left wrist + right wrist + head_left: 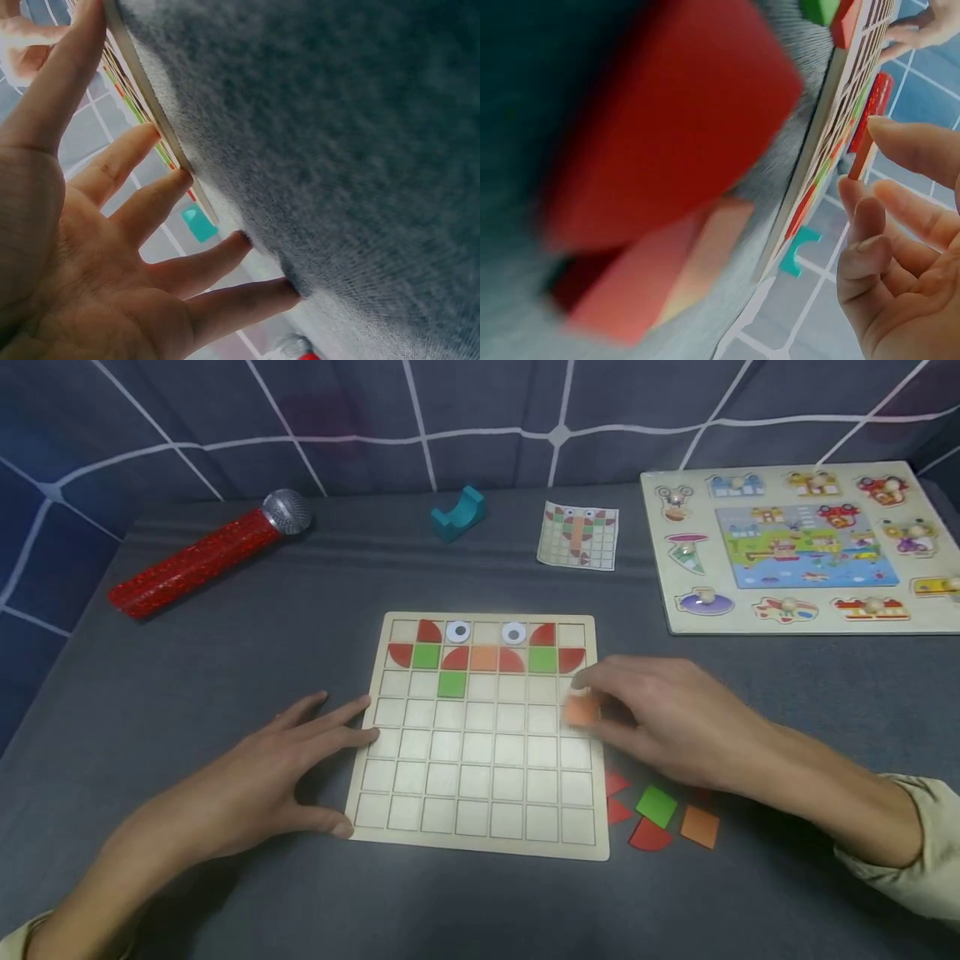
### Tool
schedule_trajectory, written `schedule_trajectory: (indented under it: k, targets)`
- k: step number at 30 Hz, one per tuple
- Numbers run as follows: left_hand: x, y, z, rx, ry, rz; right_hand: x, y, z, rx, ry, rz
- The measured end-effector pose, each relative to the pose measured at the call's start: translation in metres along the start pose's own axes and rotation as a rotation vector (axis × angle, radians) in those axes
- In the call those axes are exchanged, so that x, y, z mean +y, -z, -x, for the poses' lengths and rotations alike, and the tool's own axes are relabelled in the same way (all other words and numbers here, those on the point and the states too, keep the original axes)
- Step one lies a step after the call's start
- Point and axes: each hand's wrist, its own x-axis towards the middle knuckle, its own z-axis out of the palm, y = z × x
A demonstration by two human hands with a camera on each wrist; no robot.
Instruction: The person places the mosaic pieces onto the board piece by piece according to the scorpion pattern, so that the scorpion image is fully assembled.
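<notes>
My right hand (678,714) pinches an orange square tile (581,710) between thumb and fingertips, over the right edge of a wooden grid board (477,783). The right wrist view shows the tile (862,155) edge-on above the board. My left hand (262,781) is spread along the board's left side, its thumb and fingertips touching the edge. Red quarter-round pieces (543,635), green squares (452,684), an orange square (483,657) and two eye discs (458,632) fill cells in the board's upper rows.
Right of the board lie loose pieces, among them a green square (657,806), an orange square (700,827) and a red piece (650,835). Farther back are a red microphone (198,562), a teal curved block (459,514), a pattern card (578,535) and a peg puzzle (813,550).
</notes>
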Motion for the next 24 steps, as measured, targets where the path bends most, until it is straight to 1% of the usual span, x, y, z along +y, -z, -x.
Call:
schedule_trajectory:
  k: [8,12,15,20,24]
  targets:
    - [0.0,0.001,0.0,-0.008,0.009,-0.012,-0.016,-0.007,-0.032,-0.027,0.037,-0.045]
    - [0.001,0.001,-0.001,-0.019,0.024,-0.013,-0.025,-0.01,-0.053,-0.049,0.056,-0.053]
    - [0.001,0.002,-0.001,-0.032,0.041,-0.009,-0.03,-0.012,-0.066,-0.052,0.087,-0.059]
    - [0.001,0.002,-0.002,-0.034,0.045,-0.011,-0.035,-0.016,-0.079,-0.038,0.13,-0.059]
    - [0.0,0.002,-0.002,-0.027,0.038,-0.009,-0.038,-0.018,-0.086,-0.047,0.138,-0.061]
